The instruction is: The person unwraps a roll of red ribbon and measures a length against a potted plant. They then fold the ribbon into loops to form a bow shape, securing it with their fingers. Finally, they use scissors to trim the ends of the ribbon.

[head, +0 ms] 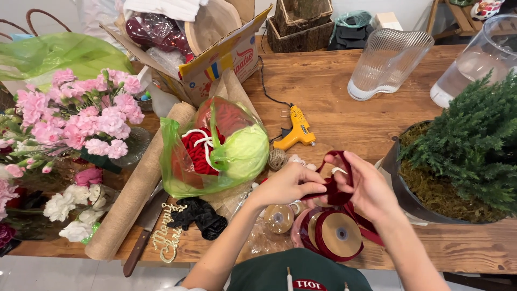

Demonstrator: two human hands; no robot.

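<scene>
My left hand [288,185] pinches a dark red velvet ribbon [340,183] between thumb and fingers. My right hand [366,186] holds the same ribbon, which loops over its fingers and trails down to a spool of dark red ribbon [338,235] lying at the table's front edge. Both hands hover just above the wooden table [334,91], left of a small green conifer [476,143] in a dark pot [397,186] with moss.
A yellow glue gun [296,129] lies behind my hands, a ball of twine [277,158] beside it. A green plastic bag [215,151] holds red cord. Pink and white flowers [70,124], a burlap roll [137,186], a cardboard box [215,59] and glass vases [385,62] stand around.
</scene>
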